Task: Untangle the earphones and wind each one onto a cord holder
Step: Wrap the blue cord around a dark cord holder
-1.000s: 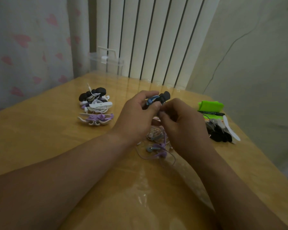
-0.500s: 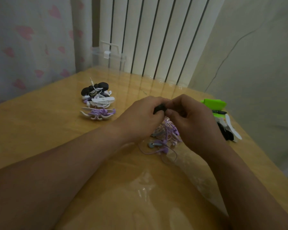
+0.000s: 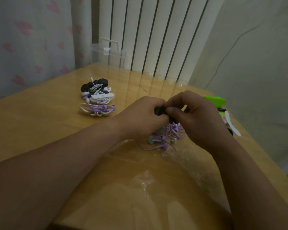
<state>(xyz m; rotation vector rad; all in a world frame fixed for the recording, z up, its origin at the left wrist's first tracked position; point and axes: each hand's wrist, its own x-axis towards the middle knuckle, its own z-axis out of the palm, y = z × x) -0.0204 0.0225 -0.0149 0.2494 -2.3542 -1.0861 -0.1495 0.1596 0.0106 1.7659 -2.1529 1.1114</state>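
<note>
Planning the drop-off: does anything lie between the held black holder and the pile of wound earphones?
Nothing visible: only bare table separates the black holder from the wound pile; the purple tangle lies off that line.

Light-brown wooden surface (image 3: 40, 123), covered by a glossy transparent sheet (image 3: 148, 180) that is wrinkled near the front edge. A clear plastic box with a white latch (image 3: 107, 52) stands at the far edge. Behind it is a white vertically ribbed panel (image 3: 156, 39). To the left hangs a pale curtain with pink hearts (image 3: 28, 44). A thin cable (image 3: 226, 52) runs down the cream wall (image 3: 259, 72) to the right.
</note>
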